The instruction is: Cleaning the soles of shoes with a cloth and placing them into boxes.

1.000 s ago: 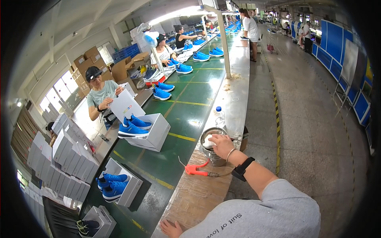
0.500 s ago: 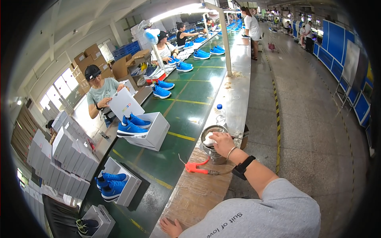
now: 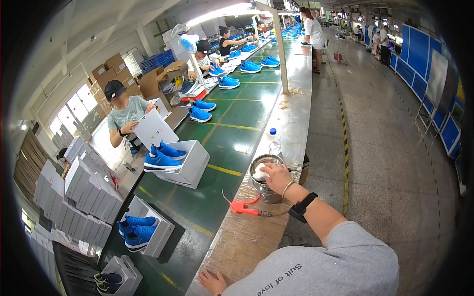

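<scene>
We have our right hand (image 3: 277, 176) over the round, silvery metal pot (image 3: 271, 198), its bent fingers touching a soft-looking white wad (image 3: 258, 173) at the pot's mouth; whether they pinch it or only press, we cannot tell. Our left hand (image 3: 213, 282) lies with fingers spread on the brown, film-covered bench top (image 3: 249, 241), well nearer us than the pot. Just to the pot's near left rests a bright red air gun (image 3: 244, 207) with a thin metal nozzle; just beyond the pot stands a clear plastic bottle (image 3: 274, 145) with a blue cap. Well left of the pot, on the green conveyor belt (image 3: 232, 148), blue white-soled sneakers (image 3: 164, 158) sit on an open white cardboard box (image 3: 193, 171).
</scene>
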Action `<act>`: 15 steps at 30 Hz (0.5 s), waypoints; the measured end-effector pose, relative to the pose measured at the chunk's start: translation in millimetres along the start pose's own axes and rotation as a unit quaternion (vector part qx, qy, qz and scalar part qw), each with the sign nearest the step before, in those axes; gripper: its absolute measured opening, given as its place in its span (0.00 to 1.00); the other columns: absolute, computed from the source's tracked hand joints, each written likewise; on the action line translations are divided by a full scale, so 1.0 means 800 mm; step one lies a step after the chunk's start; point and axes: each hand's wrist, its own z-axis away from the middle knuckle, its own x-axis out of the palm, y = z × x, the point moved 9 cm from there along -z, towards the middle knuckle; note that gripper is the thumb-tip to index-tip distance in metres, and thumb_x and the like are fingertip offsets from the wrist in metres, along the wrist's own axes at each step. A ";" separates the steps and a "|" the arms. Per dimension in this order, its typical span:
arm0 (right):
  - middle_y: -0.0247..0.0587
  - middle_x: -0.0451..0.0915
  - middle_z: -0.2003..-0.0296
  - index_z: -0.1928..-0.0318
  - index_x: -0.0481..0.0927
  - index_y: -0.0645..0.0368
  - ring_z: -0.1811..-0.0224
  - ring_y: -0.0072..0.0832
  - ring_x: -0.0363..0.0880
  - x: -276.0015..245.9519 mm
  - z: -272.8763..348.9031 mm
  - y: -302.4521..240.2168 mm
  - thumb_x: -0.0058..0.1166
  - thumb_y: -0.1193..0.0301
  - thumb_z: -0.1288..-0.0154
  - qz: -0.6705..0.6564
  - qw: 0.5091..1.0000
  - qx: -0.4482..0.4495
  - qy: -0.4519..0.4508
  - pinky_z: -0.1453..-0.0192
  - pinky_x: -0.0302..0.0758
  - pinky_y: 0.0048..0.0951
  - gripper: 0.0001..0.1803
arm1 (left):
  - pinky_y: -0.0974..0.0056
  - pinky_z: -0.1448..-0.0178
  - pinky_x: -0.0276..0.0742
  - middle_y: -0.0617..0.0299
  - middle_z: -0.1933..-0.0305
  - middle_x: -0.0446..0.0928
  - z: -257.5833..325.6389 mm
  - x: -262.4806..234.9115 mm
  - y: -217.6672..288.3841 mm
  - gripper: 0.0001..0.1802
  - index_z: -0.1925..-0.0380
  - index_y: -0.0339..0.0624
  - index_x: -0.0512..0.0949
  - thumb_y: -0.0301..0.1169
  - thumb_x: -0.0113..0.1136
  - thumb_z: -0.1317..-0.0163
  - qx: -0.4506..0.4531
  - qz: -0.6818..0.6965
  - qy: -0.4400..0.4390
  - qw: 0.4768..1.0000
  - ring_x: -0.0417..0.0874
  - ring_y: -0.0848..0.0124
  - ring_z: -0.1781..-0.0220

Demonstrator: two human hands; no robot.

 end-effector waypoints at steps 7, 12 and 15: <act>0.38 0.73 0.47 0.52 0.76 0.48 0.45 0.35 0.70 -0.003 0.000 0.004 0.51 0.72 0.47 -0.001 1.000 0.006 0.003 0.40 0.61 0.39 0.19 | 0.46 0.34 0.55 0.42 0.41 0.65 -0.003 -0.010 0.013 0.37 0.43 0.39 0.66 0.57 0.49 0.43 -0.003 0.014 -0.032 0.999 0.61 0.46 0.37; 0.37 0.73 0.48 0.52 0.76 0.48 0.45 0.35 0.70 -0.003 -0.002 0.000 0.52 0.72 0.47 -0.006 1.000 0.011 -0.006 0.40 0.61 0.38 0.19 | 0.44 0.33 0.49 0.40 0.36 0.56 0.005 0.013 -0.011 0.37 0.44 0.37 0.63 0.41 0.63 0.53 -0.016 0.047 -0.004 0.999 0.53 0.44 0.33; 0.37 0.73 0.48 0.52 0.77 0.48 0.45 0.35 0.70 -0.004 -0.002 0.000 0.52 0.72 0.47 -0.003 1.000 0.009 -0.004 0.40 0.61 0.38 0.19 | 0.43 0.32 0.48 0.40 0.35 0.55 0.007 0.017 -0.012 0.40 0.39 0.37 0.59 0.44 0.60 0.50 -0.005 0.037 -0.012 0.999 0.52 0.44 0.33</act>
